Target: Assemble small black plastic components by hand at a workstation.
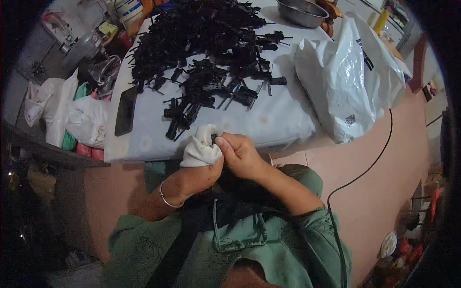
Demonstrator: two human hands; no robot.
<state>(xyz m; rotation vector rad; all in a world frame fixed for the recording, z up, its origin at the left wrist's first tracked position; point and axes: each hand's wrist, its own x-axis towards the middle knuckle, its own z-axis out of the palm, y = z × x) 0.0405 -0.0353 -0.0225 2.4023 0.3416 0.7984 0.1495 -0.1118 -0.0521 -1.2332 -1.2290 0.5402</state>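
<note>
Just in front of the table edge, my two hands meet close together. A white cloth (200, 152) is bunched over the fingers of my left hand (194, 178), which is closed and wears a silver bangle on its wrist. My right hand (242, 156) is closed too, thumb and index finger pinching a small black part (214, 138) against the cloth. Most of that part is hidden by my fingers and the cloth. Beyond my hands, a big heap of black plastic parts (206, 43) with thin prongs spreads over the table, its nearest pieces a little past the cloth.
The table (283, 115) has a pale, flower-dotted cover. A dark phone (126, 110) lies at its left edge. A metal bowl (303, 13) stands far right, near a large white plastic bag (336, 77). Filled bags (86, 120) sit left; a black cable (367, 169) hangs at right.
</note>
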